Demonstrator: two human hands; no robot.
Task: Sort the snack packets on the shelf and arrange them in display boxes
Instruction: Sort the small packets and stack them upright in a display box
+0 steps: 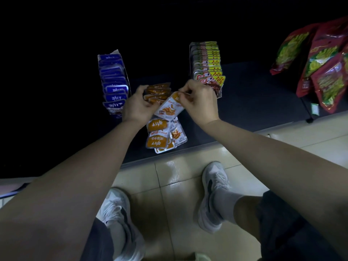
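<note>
My right hand (pixel 197 102) pinches the top edge of an orange-and-white snack packet (pixel 168 108) held tilted above the dark shelf (pixel 254 102). My left hand (pixel 137 104) grips a fanned stack of orange packets (pixel 158 92) just behind it. More loose orange packets (pixel 163 134) lie in a heap near the shelf's front edge. A display box of blue packets (pixel 113 81) stands upright to the left. A display box of red-and-yellow packets (pixel 207 63) stands to the right, behind my right hand.
Large red and green snack bags (pixel 320 61) hang at the far right. The shelf's pale front edge (pixel 207 146) runs diagonally above a tiled floor (pixel 169 185), where my two grey shoes stand. The back of the shelf is dark.
</note>
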